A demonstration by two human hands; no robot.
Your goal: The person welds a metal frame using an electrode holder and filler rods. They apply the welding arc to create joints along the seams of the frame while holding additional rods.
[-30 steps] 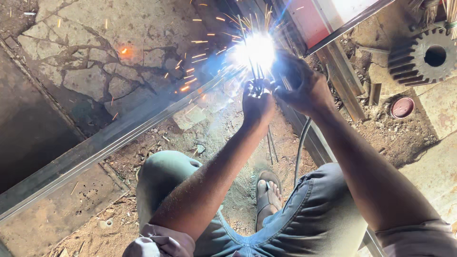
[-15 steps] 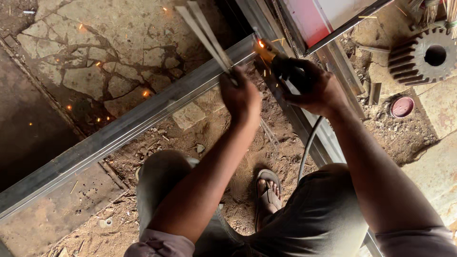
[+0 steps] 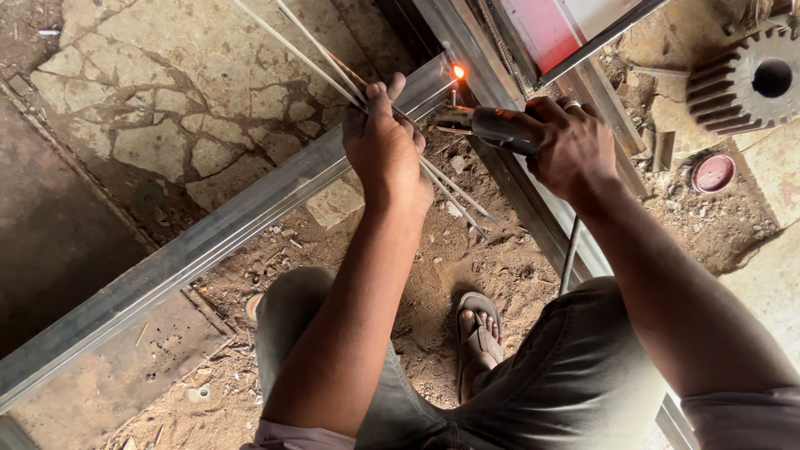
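Near the upper middle of the frame the left hand [image 3: 387, 146] is closed around a bundle of thin welding rods [image 3: 308, 46], fingers pressed together so the spare rods fan up and left, clear of the joint. Just right of it, the right hand [image 3: 575, 146] is wrapped tight around the dark electrode holder [image 3: 492, 127], its tip aimed at an orange glowing spot [image 3: 457, 72] where the long steel channel [image 3: 208, 242] meets the upright frame member [image 3: 500, 167] (probably so the hot end stays on the seam). A red-and-white panel [image 3: 550, 29] sits at upper centre; a grey gear wheel [image 3: 746, 83] and small round pink lid [image 3: 714, 172] lie at right.
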